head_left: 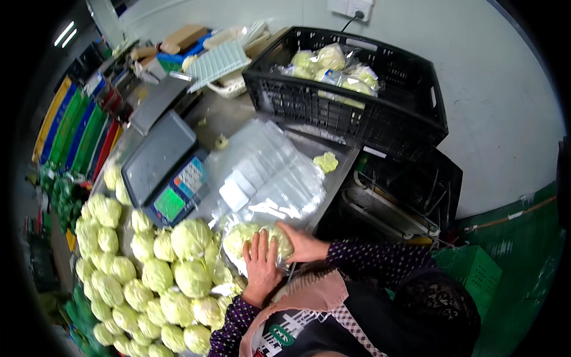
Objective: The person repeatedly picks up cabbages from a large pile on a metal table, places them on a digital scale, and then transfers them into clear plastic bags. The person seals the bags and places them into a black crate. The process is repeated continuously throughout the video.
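A pale green cabbage in a clear plastic bag (242, 235) lies at the table's near edge, just in front of my body. My left hand (262, 268) presses on it from the near side, fingers stretched over the plastic. From the right, my right hand (302, 244) is curved around its side, so the bagged cabbage is held between both hands. Part of my right fingers is hidden behind the bag. Beyond it, a stack of clear plastic bags (276, 172) is spread flat, with a white block-like thing (236, 189) on top.
Many loose cabbages (157, 275) are heaped on the left. A digital scale (160, 160) with a green screen stands behind them. At the back right, a black crate (345, 110) holds several bagged cabbages (331, 58). A cabbage leaf (326, 162) lies near the table's right edge.
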Available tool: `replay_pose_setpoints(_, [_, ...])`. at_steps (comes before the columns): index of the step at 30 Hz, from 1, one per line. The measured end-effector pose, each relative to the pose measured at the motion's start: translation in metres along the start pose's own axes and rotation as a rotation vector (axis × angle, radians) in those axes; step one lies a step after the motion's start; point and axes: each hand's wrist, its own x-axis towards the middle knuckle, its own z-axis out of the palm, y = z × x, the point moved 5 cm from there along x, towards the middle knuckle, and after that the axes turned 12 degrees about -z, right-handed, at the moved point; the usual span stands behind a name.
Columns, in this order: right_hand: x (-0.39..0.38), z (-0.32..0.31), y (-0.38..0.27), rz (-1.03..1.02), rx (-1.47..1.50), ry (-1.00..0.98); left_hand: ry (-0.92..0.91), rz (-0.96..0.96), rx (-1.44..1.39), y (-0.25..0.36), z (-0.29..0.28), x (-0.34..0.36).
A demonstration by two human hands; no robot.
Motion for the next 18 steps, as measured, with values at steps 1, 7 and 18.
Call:
replay_pose_setpoints(1, [0.012,0.009,0.007,-0.058,-0.004,0.070,0.068,-0.001,-0.079,-0.015,0.004,0.006])
replay_pose_setpoints(7, [0.102,-0.095,-0.110,-0.209,0.242,0.013,0.205,-0.567,-1.184,-0.081,-0.072,0.064])
replay_pose_setpoints(18, [0.089,-0.420,-0.123,-0.239,0.431,0.706,-0.150,0.089,-1.390,0.149,-0.098,0.291])
